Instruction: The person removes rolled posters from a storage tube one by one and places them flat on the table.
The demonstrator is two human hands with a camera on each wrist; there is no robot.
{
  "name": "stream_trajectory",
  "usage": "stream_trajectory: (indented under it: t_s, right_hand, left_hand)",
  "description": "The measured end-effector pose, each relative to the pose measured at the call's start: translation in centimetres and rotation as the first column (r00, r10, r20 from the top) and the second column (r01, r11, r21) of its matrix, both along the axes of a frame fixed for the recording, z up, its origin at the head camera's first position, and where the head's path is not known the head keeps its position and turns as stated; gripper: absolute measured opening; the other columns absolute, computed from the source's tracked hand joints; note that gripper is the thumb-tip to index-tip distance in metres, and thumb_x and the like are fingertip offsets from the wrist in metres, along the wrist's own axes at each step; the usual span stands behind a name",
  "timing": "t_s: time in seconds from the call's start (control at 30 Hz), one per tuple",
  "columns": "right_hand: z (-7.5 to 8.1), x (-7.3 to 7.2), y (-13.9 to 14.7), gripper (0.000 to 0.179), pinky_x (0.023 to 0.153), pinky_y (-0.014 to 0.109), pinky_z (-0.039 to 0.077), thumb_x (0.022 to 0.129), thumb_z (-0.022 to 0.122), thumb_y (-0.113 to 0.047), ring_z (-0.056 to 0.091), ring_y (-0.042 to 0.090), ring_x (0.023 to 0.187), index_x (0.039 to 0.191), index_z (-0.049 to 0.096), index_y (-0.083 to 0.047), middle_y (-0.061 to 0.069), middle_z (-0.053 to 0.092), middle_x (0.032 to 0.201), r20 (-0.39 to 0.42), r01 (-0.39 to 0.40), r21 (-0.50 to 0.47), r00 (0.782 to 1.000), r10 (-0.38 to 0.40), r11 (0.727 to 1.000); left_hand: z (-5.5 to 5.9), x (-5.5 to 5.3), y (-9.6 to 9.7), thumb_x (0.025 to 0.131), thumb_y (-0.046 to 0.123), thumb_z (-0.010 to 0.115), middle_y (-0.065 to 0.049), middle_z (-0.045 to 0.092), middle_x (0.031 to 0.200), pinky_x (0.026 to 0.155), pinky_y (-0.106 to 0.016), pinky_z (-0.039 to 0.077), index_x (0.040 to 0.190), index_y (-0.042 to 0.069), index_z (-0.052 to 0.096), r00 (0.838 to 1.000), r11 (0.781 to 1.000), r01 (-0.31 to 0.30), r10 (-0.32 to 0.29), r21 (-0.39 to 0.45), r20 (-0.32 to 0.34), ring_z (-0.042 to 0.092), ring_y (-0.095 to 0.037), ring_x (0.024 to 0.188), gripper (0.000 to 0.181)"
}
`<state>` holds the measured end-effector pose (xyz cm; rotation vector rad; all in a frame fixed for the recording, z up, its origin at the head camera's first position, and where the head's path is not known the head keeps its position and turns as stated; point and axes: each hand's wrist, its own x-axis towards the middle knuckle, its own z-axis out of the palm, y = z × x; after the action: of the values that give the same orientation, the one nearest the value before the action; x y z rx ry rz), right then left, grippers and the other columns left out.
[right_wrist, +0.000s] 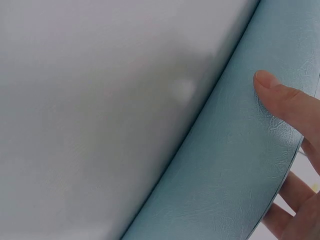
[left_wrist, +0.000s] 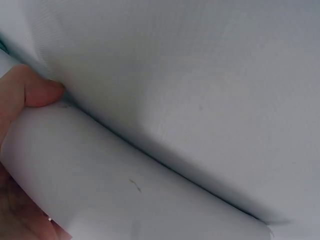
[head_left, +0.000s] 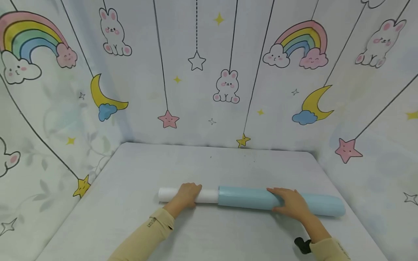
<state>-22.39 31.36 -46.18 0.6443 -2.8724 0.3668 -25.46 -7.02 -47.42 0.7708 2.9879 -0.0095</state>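
A white tube [head_left: 209, 196] lies across the table, its right end inside or against a light blue roll [head_left: 245, 197] of sheet material. My left hand [head_left: 185, 195] grips the white tube near its middle; in the left wrist view the thumb lies over the white surface [left_wrist: 150, 185] and the fingers wrap the other side. My right hand [head_left: 290, 203] holds the blue roll right of its middle. The right wrist view shows the thumb on the creased blue surface [right_wrist: 220, 150] and fingers along the opposite edge. How far the tube reaches inside the roll is hidden.
The white-covered table [head_left: 156, 163] extends beneath both pieces. Behind and beside it hangs a white cloth backdrop [head_left: 196, 94] printed with rabbits, stars and rainbows. A small black object [head_left: 302, 245] shows beside the right sleeve.
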Motion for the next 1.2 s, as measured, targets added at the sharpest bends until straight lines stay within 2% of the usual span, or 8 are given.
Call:
stream_trajectory:
  t_s: [0.27,0.57,0.77,1.0,1.2]
  right_hand:
    - [0.1,0.3,1.9,0.07,0.086,0.074,0.019,0.062,0.082,-0.03,0.043,0.048,0.116,0.125,0.058,-0.018,0.017,0.054,0.125,0.084,0.072,0.008,0.994,-0.072,0.997]
    - [0.4,0.2,3.9,0.07,0.084,0.077,0.015,0.061,0.082,-0.028,0.039,0.053,0.116,0.126,0.057,-0.017,0.019,0.053,0.126,0.11,0.115,0.008,0.987,-0.115,0.993]
    - [0.3,-1.4,4.4,0.072,0.082,0.077,0.016,0.063,0.082,-0.025,0.044,0.047,0.114,0.128,0.054,-0.014,0.021,0.053,0.124,0.116,0.135,0.011,0.984,-0.135,0.991]
    - [0.4,-3.8,4.2,0.075,0.078,0.073,0.029,0.066,0.08,-0.031,0.045,0.052,0.108,0.132,0.049,-0.011,0.025,0.051,0.125,0.134,0.209,0.061,0.967,-0.215,0.976]
    - [0.5,-5.4,4.1,0.075,0.082,0.078,0.017,0.075,0.073,-0.034,0.032,0.056,0.117,0.138,0.039,-0.011,0.029,0.039,0.133,0.15,0.29,0.106,0.941,-0.304,0.951]
  left_hand:
    - [-0.2,0.0,0.0,0.06,0.024,0.085,-0.002,0.057,0.073,0.059,-0.031,0.048,0.086,0.012,0.053,1.0,0.999,0.003,-0.004,-0.044,-0.024,0.056,-0.018,0.066,0.043]
    - [-0.4,0.0,0.1,0.058,0.025,0.086,-0.002,0.058,0.074,0.06,-0.031,0.049,0.087,0.012,0.054,0.998,0.998,0.022,-0.025,-0.058,-0.05,0.058,-0.019,0.068,0.045]
    - [-0.1,0.1,0.5,0.06,0.025,0.085,-0.002,0.058,0.073,0.061,-0.032,0.049,0.088,0.012,0.054,0.999,0.995,-0.003,-0.001,-0.097,-0.043,0.058,-0.019,0.068,0.044]
    - [-0.3,0.3,0.5,0.058,0.022,0.086,-0.003,0.059,0.073,0.06,-0.032,0.049,0.084,0.011,0.053,0.998,0.998,0.006,-0.01,-0.06,-0.058,0.058,-0.019,0.068,0.044]
    - [-0.3,0.2,0.4,0.059,0.021,0.086,-0.003,0.057,0.071,0.059,-0.033,0.048,0.085,0.012,0.052,0.999,0.998,0.005,-0.009,-0.068,-0.053,0.058,-0.02,0.067,0.043]
